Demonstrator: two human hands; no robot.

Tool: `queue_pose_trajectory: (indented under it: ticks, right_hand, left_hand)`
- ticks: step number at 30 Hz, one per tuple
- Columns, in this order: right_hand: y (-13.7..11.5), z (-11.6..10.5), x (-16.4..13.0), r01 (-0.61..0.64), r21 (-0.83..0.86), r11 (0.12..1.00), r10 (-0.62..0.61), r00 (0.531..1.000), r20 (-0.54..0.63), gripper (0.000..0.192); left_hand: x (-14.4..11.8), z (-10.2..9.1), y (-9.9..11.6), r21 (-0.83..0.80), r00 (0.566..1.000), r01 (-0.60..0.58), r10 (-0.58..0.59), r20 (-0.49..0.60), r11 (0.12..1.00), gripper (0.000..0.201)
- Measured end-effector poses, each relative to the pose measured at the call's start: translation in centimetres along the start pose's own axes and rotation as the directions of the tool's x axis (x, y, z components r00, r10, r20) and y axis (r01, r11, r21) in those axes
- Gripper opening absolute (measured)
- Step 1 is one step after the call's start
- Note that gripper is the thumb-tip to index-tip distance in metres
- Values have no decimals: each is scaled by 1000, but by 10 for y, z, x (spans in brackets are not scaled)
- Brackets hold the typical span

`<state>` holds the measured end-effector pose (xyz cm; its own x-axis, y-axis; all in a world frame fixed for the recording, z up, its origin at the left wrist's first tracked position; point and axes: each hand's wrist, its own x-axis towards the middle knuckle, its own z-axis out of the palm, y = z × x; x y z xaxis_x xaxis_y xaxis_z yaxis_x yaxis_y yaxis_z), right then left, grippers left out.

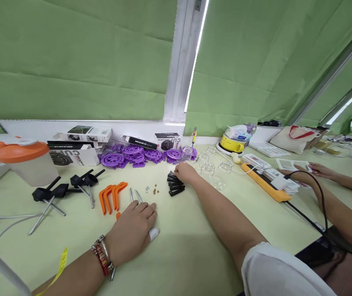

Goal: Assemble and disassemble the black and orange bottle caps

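Note:
My left hand (134, 230) rests palm down on the pale green table (188, 255), fingers together over the ends of two thin metal rods (135, 195); a white bandage wraps one finger. Whether it grips a rod is hidden. My right hand (186, 171) reaches far forward and touches a pile of small black sticks (175, 186), fingers curled on them. Orange curved plastic pieces (112, 195) lie just left of the rods. A few tiny brass and silver bits (153, 190) sit between both hands.
Black clamps with metal legs (63, 192) lie at left beside an orange-lidded shaker (24, 161). Purple wheels (139, 155), boxes and clear cups (208, 167) line the back. Another person's arms (333, 193), a yellow power strip (264, 183) and a black cable are at right.

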<state>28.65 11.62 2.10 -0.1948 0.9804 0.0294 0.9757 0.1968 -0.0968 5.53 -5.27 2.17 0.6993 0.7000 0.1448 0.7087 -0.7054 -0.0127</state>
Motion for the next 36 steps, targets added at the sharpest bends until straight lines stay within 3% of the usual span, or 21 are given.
queue_pose_trajectory:
  ticks: [17, 24, 36]
  right_hand:
    - [4, 4, 6, -6, 7, 1000, 6, 999, -40, 22]
    - [-12, 1, 14, 8, -99, 995, -16, 997, -72, 23]
    - [-21, -3, 20, 7, -183, 983, -7, 1000, -1, 27]
  left_hand:
    - [-1, 0, 0, -1, 1000, 9, -9, 16, 1000, 34]
    - [0, 1, -1, 11, 1000, -2, 2, 7, 1000, 35]
    - [1, 0, 0, -11, 1000, 9, -9, 23, 1000, 36]
